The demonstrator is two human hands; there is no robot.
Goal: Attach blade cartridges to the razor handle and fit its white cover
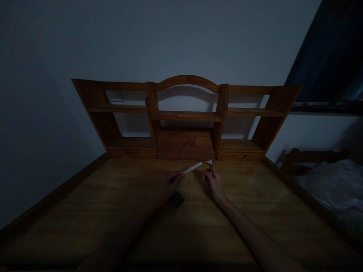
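Note:
My left hand (pixel 169 184) is closed around one end of a slim white stick (pixel 193 167), which points up and to the right over the desk. My right hand (pixel 214 184) grips the dark handle of a small tool with a shiny silver T-shaped head (pixel 209 162). The head stands out above my fingers; dim light hides whether it is a small hammer or a razor. A short gap separates the stick's tip from the tool. Below my left hand, several small black bars (pixel 177 199) lie side by side on the desk, partly covered by the hand.
The wooden desk (pixel 255 204) spreads beneath both arms. Along its back stands a wooden shelf unit (pixel 185 116) with drawers at its base. Raised edges run along both sides. On the right is a bed with pale bedding (pixel 334 185), below a dark curtain (pixel 331 53).

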